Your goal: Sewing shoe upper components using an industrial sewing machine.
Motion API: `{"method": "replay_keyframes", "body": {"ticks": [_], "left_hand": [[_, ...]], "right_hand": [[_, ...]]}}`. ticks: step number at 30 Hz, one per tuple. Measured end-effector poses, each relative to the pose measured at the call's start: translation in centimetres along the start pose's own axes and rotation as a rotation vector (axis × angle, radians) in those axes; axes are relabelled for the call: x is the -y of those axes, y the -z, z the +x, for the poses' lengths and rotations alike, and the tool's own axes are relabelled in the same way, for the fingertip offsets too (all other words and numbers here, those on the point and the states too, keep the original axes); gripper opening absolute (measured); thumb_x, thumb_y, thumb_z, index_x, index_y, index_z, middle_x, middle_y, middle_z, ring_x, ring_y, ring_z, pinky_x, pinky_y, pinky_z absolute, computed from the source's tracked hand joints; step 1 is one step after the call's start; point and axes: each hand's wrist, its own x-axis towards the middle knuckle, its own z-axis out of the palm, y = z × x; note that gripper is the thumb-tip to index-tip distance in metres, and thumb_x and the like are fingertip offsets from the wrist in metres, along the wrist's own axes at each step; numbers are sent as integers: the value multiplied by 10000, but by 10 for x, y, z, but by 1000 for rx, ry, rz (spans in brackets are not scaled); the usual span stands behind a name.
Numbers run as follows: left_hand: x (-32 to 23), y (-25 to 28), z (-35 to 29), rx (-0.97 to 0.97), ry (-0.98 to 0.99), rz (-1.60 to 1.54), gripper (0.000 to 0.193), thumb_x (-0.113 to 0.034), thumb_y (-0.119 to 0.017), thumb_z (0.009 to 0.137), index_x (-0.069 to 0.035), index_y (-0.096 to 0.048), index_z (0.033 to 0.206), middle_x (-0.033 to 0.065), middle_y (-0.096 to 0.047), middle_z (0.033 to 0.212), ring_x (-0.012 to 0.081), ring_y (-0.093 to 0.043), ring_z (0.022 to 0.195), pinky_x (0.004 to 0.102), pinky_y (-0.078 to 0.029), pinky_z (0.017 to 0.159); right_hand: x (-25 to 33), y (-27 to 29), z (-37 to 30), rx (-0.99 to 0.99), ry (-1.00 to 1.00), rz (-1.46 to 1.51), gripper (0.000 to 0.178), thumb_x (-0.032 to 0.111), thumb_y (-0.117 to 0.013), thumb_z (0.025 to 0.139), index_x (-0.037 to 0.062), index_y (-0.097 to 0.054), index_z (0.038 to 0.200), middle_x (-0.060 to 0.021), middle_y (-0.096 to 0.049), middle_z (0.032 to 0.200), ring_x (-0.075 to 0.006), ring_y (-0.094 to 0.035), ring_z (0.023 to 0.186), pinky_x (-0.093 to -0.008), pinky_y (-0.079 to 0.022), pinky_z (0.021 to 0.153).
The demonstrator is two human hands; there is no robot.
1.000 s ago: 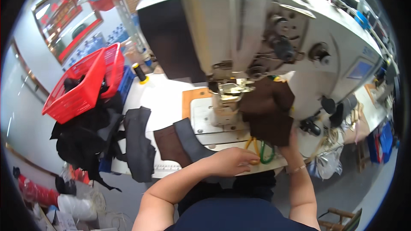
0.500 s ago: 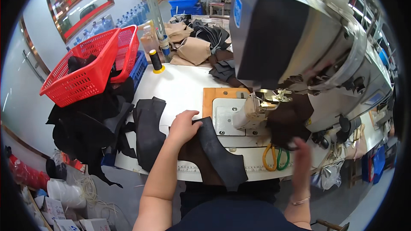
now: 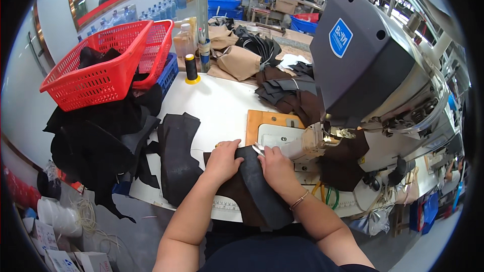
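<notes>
My left hand [image 3: 223, 163] is closed at the upper edge of a dark piece of leather or cloth [image 3: 256, 189], black with a brown part beside it, which hangs over the table's front edge. In my right hand [image 3: 278, 170] is a small pair of silver snips [image 3: 258, 149], its tip at the upper corner of that piece. A second black piece [image 3: 177, 158] lies flat left of my hands. Just right of both hands stands the sewing machine's metal arm [image 3: 313, 141]. Brown pieces [image 3: 345, 163] lie beyond it.
Red baskets [image 3: 96, 83] stand at left above a heap of black pieces [image 3: 93, 158]. A black thread spool [image 3: 191, 70] stands on the white table [image 3: 217, 106]. The machine head [image 3: 368, 60] overhangs the right side. Scissors with orange and green handles [image 3: 328, 196] lie partly behind my right forearm.
My right hand has come in from the right to the dark piece, now with snips in it. My left hand stays on the piece. The whole view has shifted slightly.
</notes>
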Motion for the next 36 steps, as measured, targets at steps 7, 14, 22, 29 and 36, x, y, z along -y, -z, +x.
{"method": "replay_keyframes", "body": {"ticks": [7,14,22,29,36], "left_hand": [[1,-2,2,2,6,-5,534,-130,-705,727,-20,-504,1209,165,-589,1091,327,-524,1076,394,-433,915],[-6,3,2,-117,17,-74,247,-100,-683,725,-103,-648,970,98,-593,952,310,-573,909,389,-459,812],[-79,53,75,-411,-174,170,84,-88,-578,808,-111,-641,857,55,-615,891,264,-564,983,616,-206,1001],[-70,16,152,-404,-185,322,343,-251,-538,829,-77,-559,1123,126,-570,1087,293,-513,1070,546,-313,929],[-62,-23,39,-193,-148,364,367,-172,-680,724,-100,-612,1078,68,-607,1102,289,-514,1103,437,-378,959]], "right_hand": [[-6,15,-6,-193,39,130,210,155,-605,845,56,-568,1026,-145,-562,819,-334,-595,700,-405,-489,600],[-48,83,-79,-333,-81,333,280,97,-670,785,49,-555,1036,-115,-552,818,-271,-572,713,-345,-467,631],[-151,133,-153,-653,-415,282,67,83,-573,862,22,-597,851,-103,-623,791,-262,-611,740,-325,-464,663],[-178,139,-111,-600,-314,228,100,113,-605,844,19,-622,817,-149,-619,794,-335,-590,727,-367,-464,652],[-232,139,-19,-118,-494,-199,345,331,-737,707,13,-666,820,-199,-645,770,-359,-632,755,-437,-496,684]]}}
